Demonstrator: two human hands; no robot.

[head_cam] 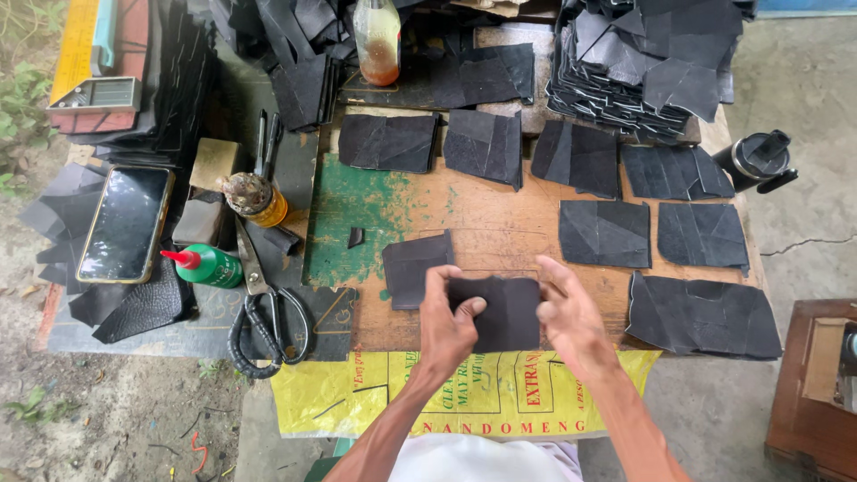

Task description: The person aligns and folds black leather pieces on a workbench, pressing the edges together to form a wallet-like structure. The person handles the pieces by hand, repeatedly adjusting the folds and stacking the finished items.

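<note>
Holding: both hands grip one black leather piece (502, 312) above the near edge of the wooden board (500, 223).
Left hand (449, 326): fingers curled round the piece's left edge, thumb pressed flat on its top face, pinching it.
Right hand (571, 312): fingers slightly spread along the piece's right edge, touching it; whether the thumb clamps underneath cannot be told.
Just behind: a second dark piece (415, 268) lies flat on the board, just beside the left hand.
Near edge: a yellow printed sack (473, 397) hangs over the front of the table below the hands.
Left side: black-handled scissors (263, 312), a green glue bottle with a red nozzle (207, 265) and a phone (125, 223) lie well apart from the hands.
Middle: cut leather pieces (607, 234) are laid out in rows across the board.
Far right: a tall stack of leather pieces (643, 62), with a dark flask (757, 159) at the table's edge.
Far centre: a clear bottle of amber liquid (378, 40) stands upright.
</note>
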